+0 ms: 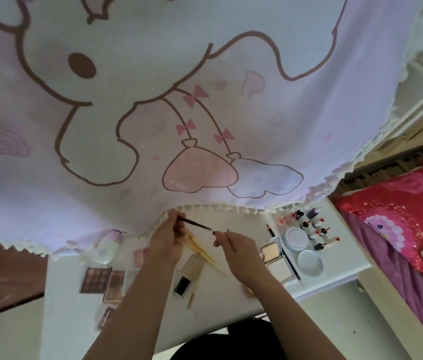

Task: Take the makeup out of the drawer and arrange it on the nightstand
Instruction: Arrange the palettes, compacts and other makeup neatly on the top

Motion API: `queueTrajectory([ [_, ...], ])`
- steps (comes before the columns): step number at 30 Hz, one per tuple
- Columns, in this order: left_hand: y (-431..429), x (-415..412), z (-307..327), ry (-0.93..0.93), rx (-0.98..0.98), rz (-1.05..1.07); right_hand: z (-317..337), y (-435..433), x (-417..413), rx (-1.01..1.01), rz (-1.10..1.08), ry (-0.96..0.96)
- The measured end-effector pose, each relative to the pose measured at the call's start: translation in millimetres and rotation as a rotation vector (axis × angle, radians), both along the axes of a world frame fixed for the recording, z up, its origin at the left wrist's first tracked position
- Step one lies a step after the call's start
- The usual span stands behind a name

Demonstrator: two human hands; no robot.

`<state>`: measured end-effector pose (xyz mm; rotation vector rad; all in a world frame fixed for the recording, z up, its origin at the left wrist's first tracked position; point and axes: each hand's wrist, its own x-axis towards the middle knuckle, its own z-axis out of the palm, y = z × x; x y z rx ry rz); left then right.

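Observation:
My left hand grips a thin dark brush or liner pen above the white nightstand. My right hand pinches a small dark piece, perhaps the pen's cap, just off the pen's tip. Under my hands lie gold-handled brushes and a foundation bottle on its side. Eyeshadow palettes lie at the left. A powder compact, two round jars and several lipsticks stand at the right.
A pink cartoon-print curtain hangs over the nightstand's back edge. A white oval device lies partly under its fringe. A bed with red and purple bedding borders the nightstand on the right. A dark pencil lies beside the compact.

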<state>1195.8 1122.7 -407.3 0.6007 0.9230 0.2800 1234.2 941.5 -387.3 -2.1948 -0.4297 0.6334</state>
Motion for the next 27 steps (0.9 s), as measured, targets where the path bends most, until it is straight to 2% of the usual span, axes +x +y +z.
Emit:
queueTrajectory([
  [2, 15, -5, 0, 0.015, -0.049, 0.087, -7, -15, -2, -0.02, -0.026, -0.042],
  [7, 13, -13, 4, 0.019, -0.108, 0.052, -20, -28, -7, -0.01, -0.086, 0.017],
  [13, -12, -28, -9, 0.041, -0.227, -0.043, -16, -17, -13, 0.269, -0.29, 0.421],
  [17, -21, -35, -11, 0.053, -0.196, -0.16, -18, -9, -10, 0.352, -0.417, 0.549],
  [20, -26, -40, -13, 0.066, -0.052, -0.31, -19, -5, -4, 0.364, -0.43, 0.555],
  [25, -35, -38, -15, 0.156, 0.49, -0.747, -16, -8, 12, 0.368, -0.349, 0.55],
  [27, -40, -32, -18, 0.224, 0.629, -0.821, -17, -12, 20, 0.33, -0.322, 0.538],
])
